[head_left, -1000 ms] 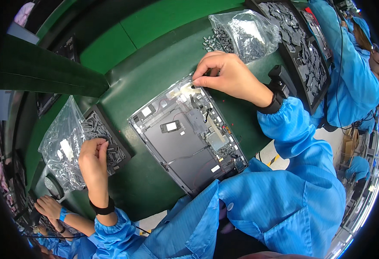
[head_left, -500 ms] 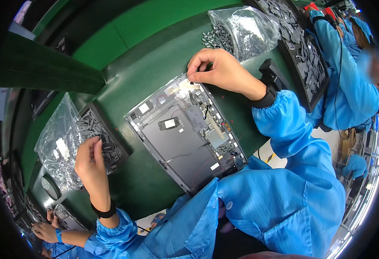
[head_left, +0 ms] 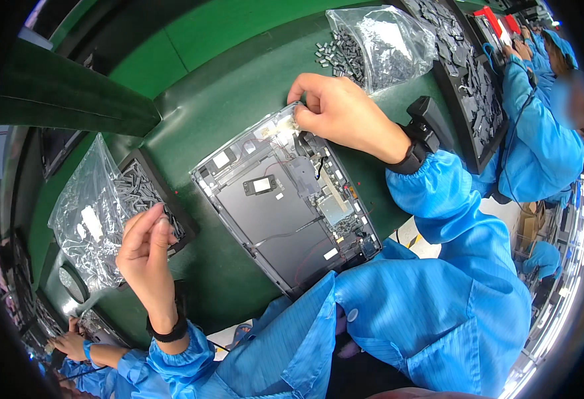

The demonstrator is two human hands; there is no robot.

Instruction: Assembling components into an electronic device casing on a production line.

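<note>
Right hand (head_left: pixel 338 113) is on the top corner of the open chassis (head_left: pixel 285 206), fingers curled tight and pinching down on a small pale part at that corner; can't tell exactly what the part is. Left hand (head_left: pixel 147 247) is raised over the near edge of the black tray (head_left: pixel 151 193), thumb and fingertips closed together as if on something tiny, but whatever is between them is too small to make out. Chassis lies flat on the green bench (head_left: pixel 239 100), tilted diagonally, back cover off, dark grey plates, a board and thin cables showing inside. It sits between the two hands, near edge against the blue sleeves. Black tray holds small dark grey pieces, with a clear bag (head_left: pixel 86 213) of the same pieces lying partly over its left side. Second clear bag (head_left: pixel 382 43) of grey pieces is at the far edge of the bench, just beyond the right hand, loose pieces beside it. Long black tray (head_left: pixel 465 73) of parts on the right. Another person in blue (head_left: pixel 538 133) works at the far right.
</note>
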